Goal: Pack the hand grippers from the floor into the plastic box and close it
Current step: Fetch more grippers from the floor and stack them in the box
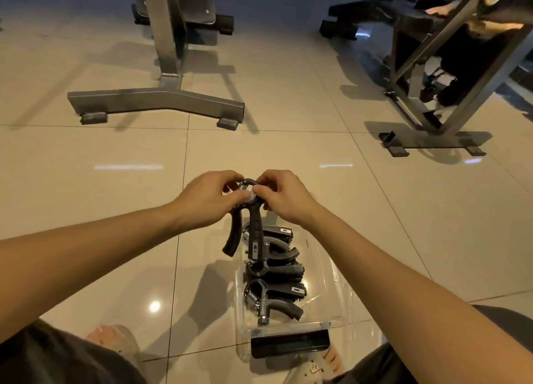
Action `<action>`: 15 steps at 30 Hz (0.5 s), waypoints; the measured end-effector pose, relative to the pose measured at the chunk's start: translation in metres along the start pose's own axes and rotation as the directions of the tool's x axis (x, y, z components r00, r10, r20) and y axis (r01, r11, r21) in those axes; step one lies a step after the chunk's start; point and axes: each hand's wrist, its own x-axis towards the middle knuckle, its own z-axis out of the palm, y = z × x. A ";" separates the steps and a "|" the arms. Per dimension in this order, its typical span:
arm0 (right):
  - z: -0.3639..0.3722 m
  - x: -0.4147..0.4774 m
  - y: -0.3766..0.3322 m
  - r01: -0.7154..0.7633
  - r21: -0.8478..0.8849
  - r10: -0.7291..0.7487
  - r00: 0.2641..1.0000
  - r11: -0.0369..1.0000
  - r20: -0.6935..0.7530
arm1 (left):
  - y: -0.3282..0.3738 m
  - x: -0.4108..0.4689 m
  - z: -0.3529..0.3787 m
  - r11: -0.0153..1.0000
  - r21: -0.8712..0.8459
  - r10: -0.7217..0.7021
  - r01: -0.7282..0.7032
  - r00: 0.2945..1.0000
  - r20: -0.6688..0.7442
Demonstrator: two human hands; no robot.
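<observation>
Both grips clamped on one hand gripper (255, 227). The left hand (207, 201) pinches the spring (241, 186) side of its top, and the right hand (285, 199) pinches the loop at 3 o'clock of that. Fingers of both are curled round the head.

The handles hang free toward 6 o'clock. Probably held by the head so the handles go in first and line up with the row.

The gripper is in the air over the far end of the plastic box (331, 323), not yet in. One handle flares past the box's left wall.

The box sits on the floor (115, 196) at 6 o'clock of the hands, open on top. Inside are the packed grippers (274, 294), several lying on their sides in a stacked row; the count is unclear.

A black clasp (290, 344) sits at the near end. The lid can't be made out clearly.

No loose grippers show on the floor, so this is likely the last one; closing not yet done.

A metal frame (155, 100) stands at 11 o'clock, well apart.
</observation>
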 end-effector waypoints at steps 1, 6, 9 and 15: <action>0.000 -0.001 -0.002 0.006 0.045 -0.007 1.000 0.999 0.019 | 0.000 0.000 0.000 0.998 -0.056 -0.015 0.017 0.999 0.046; -0.002 -0.002 -0.004 0.058 0.119 -0.063 0.997 0.991 0.040 | -0.001 0.007 -0.006 0.975 -0.204 -0.072 0.084 0.995 0.068; -0.001 -0.002 0.002 0.040 0.067 -0.036 0.997 0.997 -0.068 | -0.001 0.015 -0.002 0.950 -0.272 -0.157 0.156 0.987 0.018; -0.005 -0.015 0.026 0.090 -0.431 -0.077 0.996 0.898 0.048 | -0.006 0.030 0.014 0.776 -0.532 -0.377 0.337 0.926 0.037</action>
